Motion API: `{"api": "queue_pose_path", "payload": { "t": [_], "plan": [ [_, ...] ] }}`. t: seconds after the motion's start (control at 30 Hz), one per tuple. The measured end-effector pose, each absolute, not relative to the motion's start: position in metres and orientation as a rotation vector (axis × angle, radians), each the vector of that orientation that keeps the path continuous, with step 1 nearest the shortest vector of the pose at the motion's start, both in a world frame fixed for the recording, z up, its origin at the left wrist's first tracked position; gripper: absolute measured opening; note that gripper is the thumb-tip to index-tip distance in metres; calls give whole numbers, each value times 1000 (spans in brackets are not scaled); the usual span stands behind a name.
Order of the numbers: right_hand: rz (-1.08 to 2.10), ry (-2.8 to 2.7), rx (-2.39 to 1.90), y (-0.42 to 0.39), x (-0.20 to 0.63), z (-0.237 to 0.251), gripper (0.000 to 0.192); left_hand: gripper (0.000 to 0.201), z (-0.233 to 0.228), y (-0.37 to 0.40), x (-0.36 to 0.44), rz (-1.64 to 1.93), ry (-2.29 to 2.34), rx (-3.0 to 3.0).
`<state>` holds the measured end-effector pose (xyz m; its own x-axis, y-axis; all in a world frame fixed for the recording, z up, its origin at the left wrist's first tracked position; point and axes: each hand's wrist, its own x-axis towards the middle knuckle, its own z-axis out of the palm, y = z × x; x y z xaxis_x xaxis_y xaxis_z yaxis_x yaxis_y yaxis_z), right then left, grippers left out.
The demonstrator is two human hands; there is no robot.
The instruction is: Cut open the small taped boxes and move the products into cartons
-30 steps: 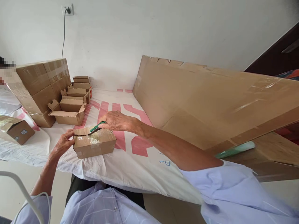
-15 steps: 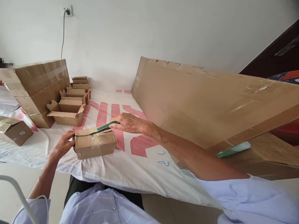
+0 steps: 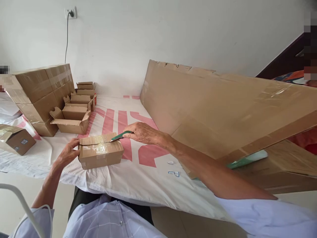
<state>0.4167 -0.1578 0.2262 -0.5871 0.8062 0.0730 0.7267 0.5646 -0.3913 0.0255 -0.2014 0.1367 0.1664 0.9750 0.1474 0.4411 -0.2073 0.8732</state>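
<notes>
A small cardboard box (image 3: 102,157) with clear tape over its top seam lies on the cloth-covered table in front of me. My left hand (image 3: 70,152) grips its left end, thumb and fingers pressed on the side. In my right hand (image 3: 140,133) is a green-handled utility knife (image 3: 122,135), its fingers closed round the handle. The blade points left and down at the right part of the top seam. Part of the knife's handle is hidden inside the hand.
Several open boxes (image 3: 71,127) stand in a row at the left, beside stacked closed cartons (image 3: 37,89). Another taped box (image 3: 18,142) sits at the far left. A large cardboard sheet (image 3: 210,109) leans on the right. Paper labels (image 3: 173,173) lie on the cloth (image 3: 158,185).
My right hand has drawn the knife to the right along the box's top seam. My left hand and the box have stayed in place.
</notes>
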Motion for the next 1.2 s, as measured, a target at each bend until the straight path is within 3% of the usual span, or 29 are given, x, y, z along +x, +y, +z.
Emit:
{"api": "queue_pose_path", "payload": {
  "t": [0.5, 1.2],
  "plan": [
    [656, -2396, -1094, -166, 390, 237, 27, 47, 138, -208, 39, 985, 1254, 1696],
    [589, -2521, -1115, -160, 366, 253, 25, 50, 140, -207, 40, 991, 1232, 1774]
  ]
}}
